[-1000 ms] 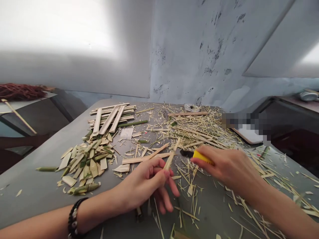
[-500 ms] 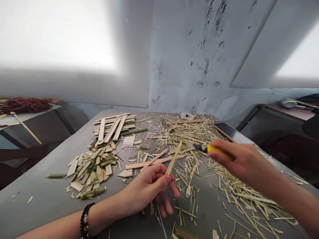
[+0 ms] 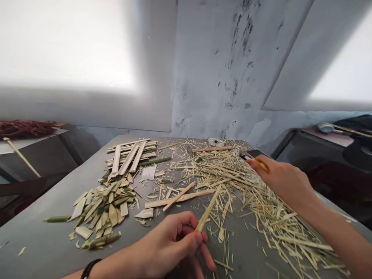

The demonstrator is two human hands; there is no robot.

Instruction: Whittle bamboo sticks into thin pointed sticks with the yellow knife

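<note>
bamboo stick [image 3: 208, 209] pinched between thumb and fingers of left hand [image 3: 171, 248], low centre, tip slanting up-right over grey table [image 3: 43, 248]. right hand [image 3: 283, 180] stretched to far right side of table, fingers clenched on yellow-handled knife [image 3: 252, 158], blade over strewn shavings [image 3: 261, 201]. cut chips [image 3: 101, 205] heaped left, flat slats [image 3: 130, 151] beyond.

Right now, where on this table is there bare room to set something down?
Bare grey table shows along the near-left edge, left of the chip pile, and near the left hand. The right half is crowded with shavings; stacked strips fill the back left.
</note>
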